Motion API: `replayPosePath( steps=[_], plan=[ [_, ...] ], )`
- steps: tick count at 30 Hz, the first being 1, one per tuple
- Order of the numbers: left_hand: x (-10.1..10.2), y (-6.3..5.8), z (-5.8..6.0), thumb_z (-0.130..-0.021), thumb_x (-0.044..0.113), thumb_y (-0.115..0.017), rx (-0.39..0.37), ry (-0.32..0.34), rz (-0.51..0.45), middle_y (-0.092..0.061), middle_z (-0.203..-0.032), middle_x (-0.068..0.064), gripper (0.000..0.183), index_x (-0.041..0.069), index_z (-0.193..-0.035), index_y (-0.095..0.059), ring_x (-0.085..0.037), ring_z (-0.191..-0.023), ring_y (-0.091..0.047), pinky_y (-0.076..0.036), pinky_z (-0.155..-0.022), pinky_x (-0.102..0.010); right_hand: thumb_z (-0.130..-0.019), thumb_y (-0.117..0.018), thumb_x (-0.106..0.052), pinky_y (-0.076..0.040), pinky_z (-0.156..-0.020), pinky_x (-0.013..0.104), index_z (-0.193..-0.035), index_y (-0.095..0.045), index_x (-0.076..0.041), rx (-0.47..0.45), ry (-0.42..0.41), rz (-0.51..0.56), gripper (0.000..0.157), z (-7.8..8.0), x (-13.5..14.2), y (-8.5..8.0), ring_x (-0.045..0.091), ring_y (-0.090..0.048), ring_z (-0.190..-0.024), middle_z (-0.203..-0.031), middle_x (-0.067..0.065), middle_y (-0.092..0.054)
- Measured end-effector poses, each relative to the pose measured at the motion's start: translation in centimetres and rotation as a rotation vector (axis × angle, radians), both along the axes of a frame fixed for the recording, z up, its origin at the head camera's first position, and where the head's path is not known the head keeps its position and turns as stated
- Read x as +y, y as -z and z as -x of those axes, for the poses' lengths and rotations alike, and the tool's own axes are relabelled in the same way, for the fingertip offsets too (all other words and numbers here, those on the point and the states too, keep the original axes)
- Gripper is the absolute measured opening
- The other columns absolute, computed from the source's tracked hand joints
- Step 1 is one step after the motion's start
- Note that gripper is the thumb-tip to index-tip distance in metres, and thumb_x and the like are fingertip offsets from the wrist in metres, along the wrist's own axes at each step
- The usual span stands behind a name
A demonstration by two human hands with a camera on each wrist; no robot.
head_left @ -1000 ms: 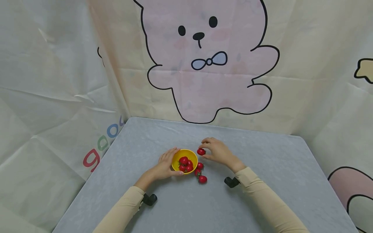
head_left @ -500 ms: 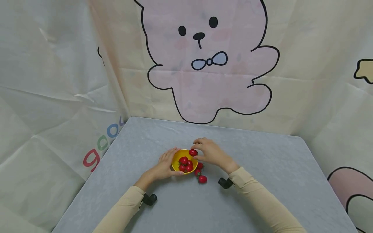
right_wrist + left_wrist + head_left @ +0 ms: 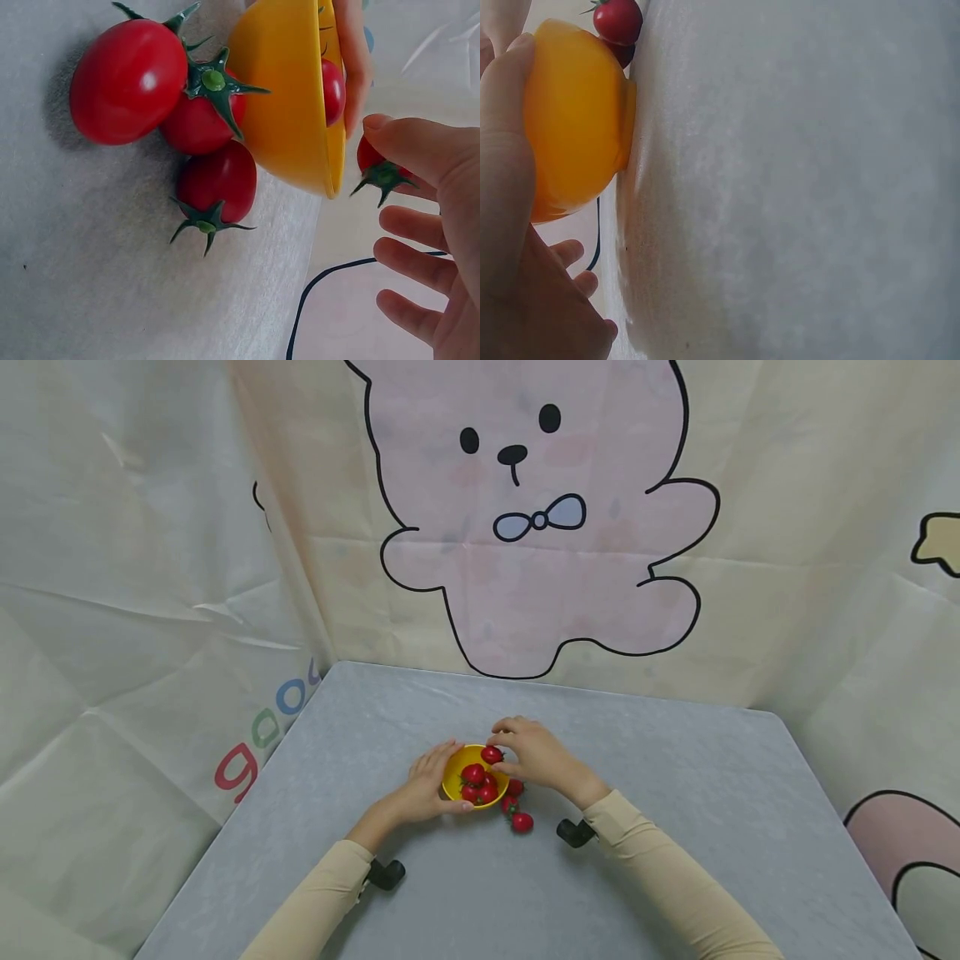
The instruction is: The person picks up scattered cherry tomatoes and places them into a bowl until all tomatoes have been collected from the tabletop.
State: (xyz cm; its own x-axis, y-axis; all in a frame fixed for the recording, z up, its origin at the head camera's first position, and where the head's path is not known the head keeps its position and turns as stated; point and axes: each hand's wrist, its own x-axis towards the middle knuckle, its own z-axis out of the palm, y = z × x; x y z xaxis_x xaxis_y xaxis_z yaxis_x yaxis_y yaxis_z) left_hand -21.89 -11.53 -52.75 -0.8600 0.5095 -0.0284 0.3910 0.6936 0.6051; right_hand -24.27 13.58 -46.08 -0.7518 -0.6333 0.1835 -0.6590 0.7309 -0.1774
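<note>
A small yellow bowl [image 3: 453, 773] with several red cherry tomatoes [image 3: 486, 794] inside stands on the table. My left hand [image 3: 429, 787] holds the bowl from its left side, thumb at the near rim and fingers at the far rim. Over the bowl's far right rim, my right hand [image 3: 538, 757] pinches one cherry tomato [image 3: 375, 160] between thumb and fingers; its other fingers are spread in the right wrist view. Three loose tomatoes, the nearest a bright red cherry tomato [image 3: 522, 822], lie close together against the bowl's right side, green stems on.
A grey cloth covers the table [image 3: 645, 877], which meets a printed curtain [image 3: 600, 577] at the back and sides. A dark camera mount [image 3: 386, 874] sits on the left wrist, and another camera mount [image 3: 575, 833] on the right.
My right hand has moved left with the pinched cherry tomato, from beside the bowl to over its rim. My left hand and the bowl stay in place.
</note>
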Motion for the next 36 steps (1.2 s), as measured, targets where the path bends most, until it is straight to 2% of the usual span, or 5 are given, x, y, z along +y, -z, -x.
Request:
replayPosePath(
  steps=[15, 27, 36],
  plan=[
    [0.1, -0.1, -0.1, -0.079, 0.061, -0.073, 0.005, 0.003, -0.011, -0.015, -0.167, -0.011, 0.107, 0.016, -0.158, -0.017, -0.039, -0.153, -0.014, -0.009, -0.122, -0.063, -0.085, -0.076, -0.041, -0.052, -0.099, 0.046, -0.119, -0.071, -0.017, 0.013, 0.002, 0.039, 0.042, -0.1, 0.7, 0.2, 0.025, -0.061, -0.112, -0.124, 0.005, -0.065],
    [0.1, -0.2, -0.2, -0.079, 0.060, -0.074, 0.003, 0.001, -0.012, -0.015, -0.167, -0.012, 0.106, 0.017, -0.158, -0.017, -0.039, -0.152, -0.015, -0.009, -0.122, -0.063, -0.085, -0.077, -0.036, -0.053, -0.096, 0.045, -0.120, -0.071, -0.017, 0.015, 0.027, 0.051, 0.040, -0.2, 2.2, 0.4, 0.024, -0.061, -0.112, -0.124, 0.005, -0.065],
    [0.2, 0.0, 0.0, -0.078, 0.063, -0.073, 0.005, -0.005, -0.002, -0.014, -0.167, -0.011, 0.109, 0.018, -0.159, -0.015, -0.037, -0.153, -0.015, -0.010, -0.123, -0.062, -0.086, -0.076, -0.036, -0.052, -0.097, 0.048, -0.120, -0.071, -0.015, -0.029, 0.043, 0.052, 0.040, -0.5, 3.2, 0.9, 0.026, -0.060, -0.113, -0.125, 0.006, -0.065]
  ],
)
